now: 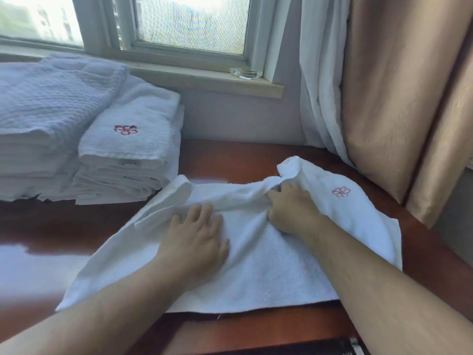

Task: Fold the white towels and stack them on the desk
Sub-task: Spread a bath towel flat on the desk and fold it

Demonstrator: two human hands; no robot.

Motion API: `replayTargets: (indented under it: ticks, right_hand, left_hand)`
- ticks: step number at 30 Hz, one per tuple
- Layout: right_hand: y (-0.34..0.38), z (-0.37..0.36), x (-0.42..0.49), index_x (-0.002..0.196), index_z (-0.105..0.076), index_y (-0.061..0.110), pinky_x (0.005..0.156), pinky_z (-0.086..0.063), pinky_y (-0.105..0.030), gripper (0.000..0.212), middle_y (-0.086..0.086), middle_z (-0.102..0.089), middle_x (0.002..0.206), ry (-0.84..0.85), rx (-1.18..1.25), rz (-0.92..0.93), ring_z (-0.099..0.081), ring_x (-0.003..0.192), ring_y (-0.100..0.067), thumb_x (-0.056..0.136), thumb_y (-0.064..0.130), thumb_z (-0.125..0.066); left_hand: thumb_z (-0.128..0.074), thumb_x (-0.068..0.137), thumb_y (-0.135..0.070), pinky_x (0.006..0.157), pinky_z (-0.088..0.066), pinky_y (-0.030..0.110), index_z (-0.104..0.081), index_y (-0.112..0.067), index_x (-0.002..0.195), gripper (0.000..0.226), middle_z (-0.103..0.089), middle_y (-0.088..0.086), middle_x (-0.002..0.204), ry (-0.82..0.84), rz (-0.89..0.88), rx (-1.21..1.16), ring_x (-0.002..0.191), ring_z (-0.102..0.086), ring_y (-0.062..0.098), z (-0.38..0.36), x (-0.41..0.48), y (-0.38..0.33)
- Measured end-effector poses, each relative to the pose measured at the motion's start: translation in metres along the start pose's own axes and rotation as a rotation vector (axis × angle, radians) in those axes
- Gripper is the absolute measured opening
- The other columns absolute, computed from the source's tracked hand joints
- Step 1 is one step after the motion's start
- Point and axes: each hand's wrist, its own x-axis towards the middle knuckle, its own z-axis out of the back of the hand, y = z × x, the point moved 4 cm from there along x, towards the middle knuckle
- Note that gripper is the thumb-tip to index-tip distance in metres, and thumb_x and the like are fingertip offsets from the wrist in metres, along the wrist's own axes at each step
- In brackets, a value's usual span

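A white towel [268,272] with a small red embroidered emblem lies spread on the reddish wooden desk [230,160], its far edge bunched and rolled over. My left hand [197,234] rests flat on the towel's middle, fingers spread. Just to the right, my right hand [291,208] pinches a bunched fold of the same towel. At the left back stands a stack of folded white towels [130,149], the top one bearing a red emblem. A taller pile of ribbed white towels [43,116] sits beside it at the far left.
A window with a wooden sill [204,78] runs behind the desk, with a small glass dish [245,73] on the sill. A white sheer curtain [320,80] and a tan curtain [399,98] hang at the right, reaching down to the desk's edge.
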Motion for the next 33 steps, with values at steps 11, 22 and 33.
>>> replayTargets:
  ticks: [11, 22, 33]
  right_hand:
    - [0.005, 0.013, 0.007, 0.152, -0.020, 0.042, 0.072, -0.046, -0.034, 0.070, -0.003, -0.055, 0.112, 0.079, 0.196, -0.046, -0.059, 0.088, -0.027, 0.089, 0.018, -0.040]
    - [0.009, -0.017, -0.005, 0.146, -0.046, 0.025, 0.110, -0.030, -0.049, 0.061, -0.007, -0.039, 0.154, 0.031, 0.102, -0.215, -0.033, 0.138, -0.036, 0.097, 0.055, -0.026]
    - [0.009, -0.032, -0.017, 0.158, -0.014, 0.039, 0.113, -0.019, -0.053, 0.080, -0.010, -0.015, 0.165, 0.117, 0.021, -0.222, -0.019, 0.145, -0.036, 0.087, 0.075, -0.012]
  left_hand:
    - [-0.025, 0.093, -0.059, 0.095, -0.046, 0.038, -0.031, -0.034, 0.149, 0.062, -0.050, 0.003, 0.132, 0.149, -0.012, 0.020, 0.114, -0.048, 0.029, 0.007, -0.014, -0.002]
    - [-0.032, 0.096, -0.043, 0.120, -0.014, 0.044, -0.034, -0.018, 0.150, 0.059, -0.023, 0.010, 0.163, 0.049, 0.041, -0.008, 0.150, -0.016, 0.027, 0.000, -0.001, 0.022]
    - [-0.014, 0.078, -0.078, 0.114, 0.000, 0.061, -0.016, -0.014, 0.159, 0.103, -0.010, 0.020, 0.164, 0.114, 0.409, 0.136, 0.150, -0.002, 0.036, -0.003, -0.004, 0.045]
